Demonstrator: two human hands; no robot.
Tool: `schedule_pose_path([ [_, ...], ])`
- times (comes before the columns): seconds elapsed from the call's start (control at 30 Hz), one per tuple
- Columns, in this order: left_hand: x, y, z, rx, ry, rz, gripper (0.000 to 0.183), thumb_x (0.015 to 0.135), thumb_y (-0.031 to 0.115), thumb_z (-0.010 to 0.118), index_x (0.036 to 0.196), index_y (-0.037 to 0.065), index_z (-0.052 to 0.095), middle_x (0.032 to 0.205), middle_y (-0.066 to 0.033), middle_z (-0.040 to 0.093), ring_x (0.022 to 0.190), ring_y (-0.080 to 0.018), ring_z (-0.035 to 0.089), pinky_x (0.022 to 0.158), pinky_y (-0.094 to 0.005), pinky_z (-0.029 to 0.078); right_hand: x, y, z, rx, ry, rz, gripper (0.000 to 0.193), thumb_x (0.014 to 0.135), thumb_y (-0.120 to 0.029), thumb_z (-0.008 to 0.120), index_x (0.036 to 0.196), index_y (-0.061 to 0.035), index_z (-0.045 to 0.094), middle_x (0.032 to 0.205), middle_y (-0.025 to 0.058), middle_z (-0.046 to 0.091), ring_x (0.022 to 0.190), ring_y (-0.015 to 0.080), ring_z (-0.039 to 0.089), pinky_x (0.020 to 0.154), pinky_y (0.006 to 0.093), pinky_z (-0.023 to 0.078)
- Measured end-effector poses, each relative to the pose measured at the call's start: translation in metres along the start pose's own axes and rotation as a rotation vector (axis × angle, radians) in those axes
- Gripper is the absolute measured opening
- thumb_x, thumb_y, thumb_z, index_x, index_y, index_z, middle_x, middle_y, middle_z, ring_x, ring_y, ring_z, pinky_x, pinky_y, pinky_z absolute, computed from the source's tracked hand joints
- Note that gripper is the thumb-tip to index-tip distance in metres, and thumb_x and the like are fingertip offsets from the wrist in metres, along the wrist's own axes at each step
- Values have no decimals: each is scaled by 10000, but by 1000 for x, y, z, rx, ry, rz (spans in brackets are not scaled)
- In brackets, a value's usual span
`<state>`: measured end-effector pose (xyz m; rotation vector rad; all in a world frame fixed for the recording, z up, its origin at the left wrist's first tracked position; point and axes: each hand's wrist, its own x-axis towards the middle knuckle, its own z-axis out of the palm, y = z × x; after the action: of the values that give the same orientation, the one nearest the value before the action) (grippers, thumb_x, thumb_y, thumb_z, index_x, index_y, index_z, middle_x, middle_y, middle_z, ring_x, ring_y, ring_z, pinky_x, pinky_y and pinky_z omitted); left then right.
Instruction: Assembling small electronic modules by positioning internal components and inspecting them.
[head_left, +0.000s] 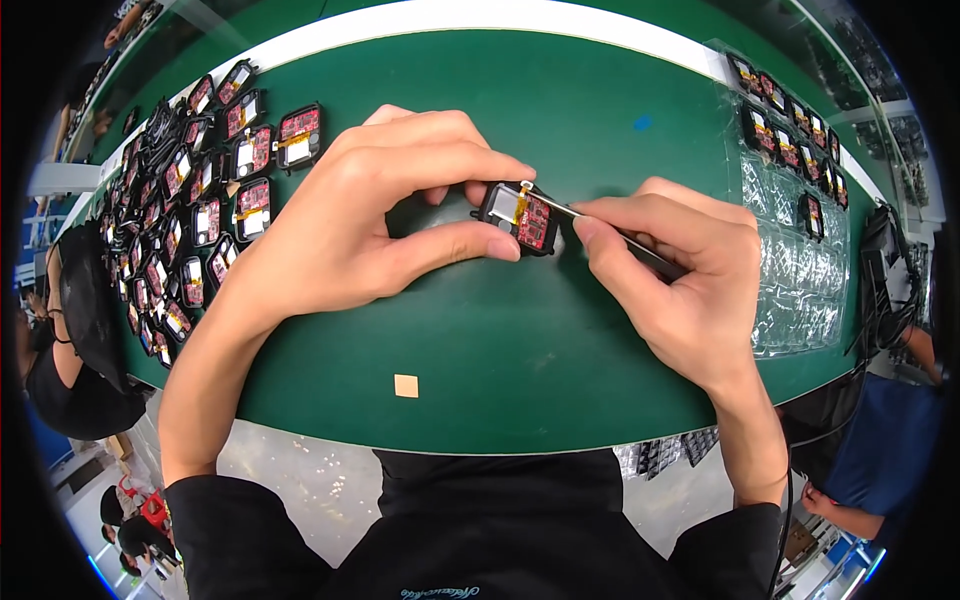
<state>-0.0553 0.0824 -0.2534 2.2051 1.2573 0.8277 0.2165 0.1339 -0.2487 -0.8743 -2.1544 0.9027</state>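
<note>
Between the thumb and fingers of my left hand (365, 205) is a small black electronic device housing (540, 222), tilted over the bench. Inside it show a red circuit board, a silver-grey block and a yellow flex cable with a white end. My right hand (690, 265) is closed in a pen-like grip around dark tweezers (652, 256). Their thin tip meets the housing near the flex cable's upper end; whether it touches the cable is too small to tell.
Many similar open housings (205, 222) crowd the left of the green bench (500, 370). A clear plastic tray (790, 300) on the right holds several more. A small beige square (406, 386) lies near the front edge. Other people sit at both sides.
</note>
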Motion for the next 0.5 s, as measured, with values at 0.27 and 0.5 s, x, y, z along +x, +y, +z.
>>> schedule_pose_path([
  [0.27,1,4,0,-3,37,-31,520,775,168,969,1257,56,809,951,-39,713,789,-182,575,862,-338,460,-10,-2,4,-150,120,-125,165,826,39,873,985,2,850,675,18,598,487,81,493,448,291,344],
  [0.5,-1,0,-4,-37,-5,-25,485,784,168,972,1227,58,808,938,-27,701,805,-178,573,871,-332,453,-10,-3,11,-229,127,-197,230,789,40,898,1008,-13,851,726,22,625,506,122,527,447,313,388],
])
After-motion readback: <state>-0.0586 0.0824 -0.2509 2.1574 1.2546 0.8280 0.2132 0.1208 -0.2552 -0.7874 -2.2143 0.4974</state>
